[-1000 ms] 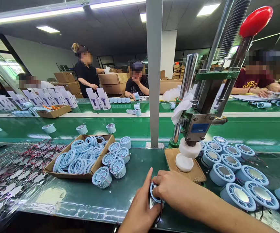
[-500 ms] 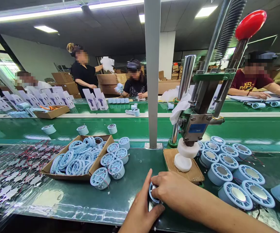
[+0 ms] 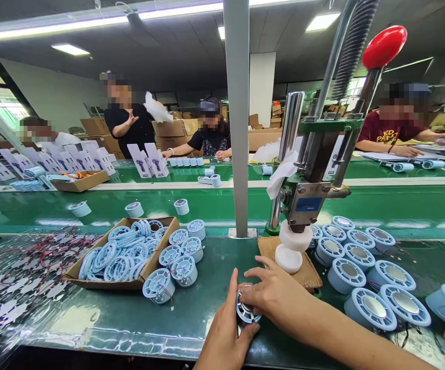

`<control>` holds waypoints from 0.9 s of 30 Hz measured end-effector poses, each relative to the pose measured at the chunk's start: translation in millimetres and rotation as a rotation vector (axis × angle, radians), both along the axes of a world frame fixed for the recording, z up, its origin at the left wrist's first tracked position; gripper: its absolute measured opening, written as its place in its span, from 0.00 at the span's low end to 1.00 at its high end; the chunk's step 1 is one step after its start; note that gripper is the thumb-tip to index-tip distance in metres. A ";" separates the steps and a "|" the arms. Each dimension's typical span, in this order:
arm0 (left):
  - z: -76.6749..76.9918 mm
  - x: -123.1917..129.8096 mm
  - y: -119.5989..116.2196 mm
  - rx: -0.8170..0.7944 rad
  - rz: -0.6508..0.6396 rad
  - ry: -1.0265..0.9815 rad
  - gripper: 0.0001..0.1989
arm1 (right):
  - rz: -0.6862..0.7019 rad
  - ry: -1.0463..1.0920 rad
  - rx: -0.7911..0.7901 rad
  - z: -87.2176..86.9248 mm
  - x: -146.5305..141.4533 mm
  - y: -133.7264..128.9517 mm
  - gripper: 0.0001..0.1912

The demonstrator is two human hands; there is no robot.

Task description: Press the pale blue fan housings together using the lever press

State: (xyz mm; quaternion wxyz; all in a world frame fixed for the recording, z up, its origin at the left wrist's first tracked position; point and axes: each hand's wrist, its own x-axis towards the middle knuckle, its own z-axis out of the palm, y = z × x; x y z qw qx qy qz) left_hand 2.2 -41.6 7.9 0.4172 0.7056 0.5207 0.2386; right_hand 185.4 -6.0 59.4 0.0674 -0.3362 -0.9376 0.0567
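Fan housing (image 3: 246, 311), small rigid light plastic, looks best gripped by its round rim. Left hand (image 3: 226, 336) and right hand (image 3: 274, 298) both clasp it above the table (image 3: 191, 308).

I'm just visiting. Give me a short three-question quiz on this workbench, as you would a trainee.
1. True or false: both hands, left hand and right hand, are on one round blue fan housing.
2. The red-knobbed hand press stands on which side of the cardboard box of blue grille rings? A) left B) right
3. What sits under the press head?

Key:
1. True.
2. B.
3. A white round block on a cardboard pad.
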 end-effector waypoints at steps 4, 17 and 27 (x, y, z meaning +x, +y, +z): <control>-11.8 -3.0 3.9 0.081 0.015 -0.018 0.45 | 0.004 0.148 -0.137 12.0 13.2 -3.3 0.18; -33.5 -12.1 19.5 0.131 -0.054 -0.009 0.49 | -0.228 0.819 -0.221 -79.2 -4.7 -32.0 0.23; -24.9 -12.3 13.5 0.035 -0.102 0.015 0.51 | -0.244 0.815 0.019 -107.1 -8.6 -32.1 0.25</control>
